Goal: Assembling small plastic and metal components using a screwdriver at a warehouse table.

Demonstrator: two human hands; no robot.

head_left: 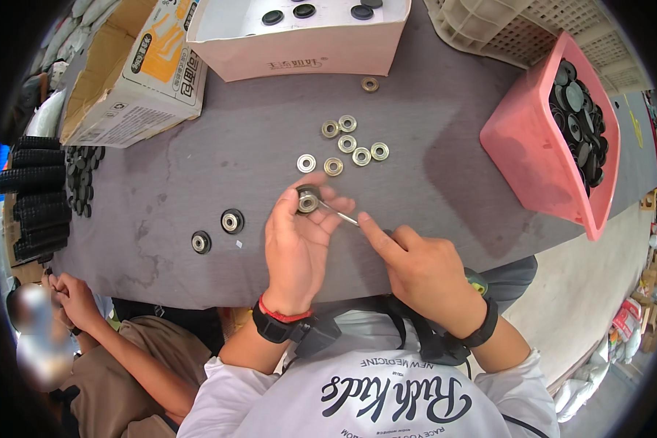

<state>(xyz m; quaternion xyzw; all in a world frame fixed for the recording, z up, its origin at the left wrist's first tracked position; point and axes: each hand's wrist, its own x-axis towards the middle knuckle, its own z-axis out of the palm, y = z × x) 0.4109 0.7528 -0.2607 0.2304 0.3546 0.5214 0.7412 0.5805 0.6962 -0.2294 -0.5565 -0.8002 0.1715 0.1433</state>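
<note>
My left hand (299, 252) is closed around a black round wheel piece (308, 190) with a silver ball bearing (308, 203) at its face. The thin metal shaft of a screwdriver (341, 214) reaches that bearing's edge. My right hand (425, 274) grips the screwdriver, its index finger stretched along the shaft; most of the handle is hidden in the palm. Left of my hands, two black wheel pieces (232, 221) with bearings in their centres lie on the grey table (160, 197). Several loose bearings (347, 144) lie just beyond my left hand.
A pink bin (522, 139) full of black discs stands at the right, beside a white plastic crate (489, 29). Farther back are a white box (292, 55) holding black pieces and a cardboard box (139, 95). Ridged black rollers (36, 197) are stacked left, near a co-worker's hands (77, 299).
</note>
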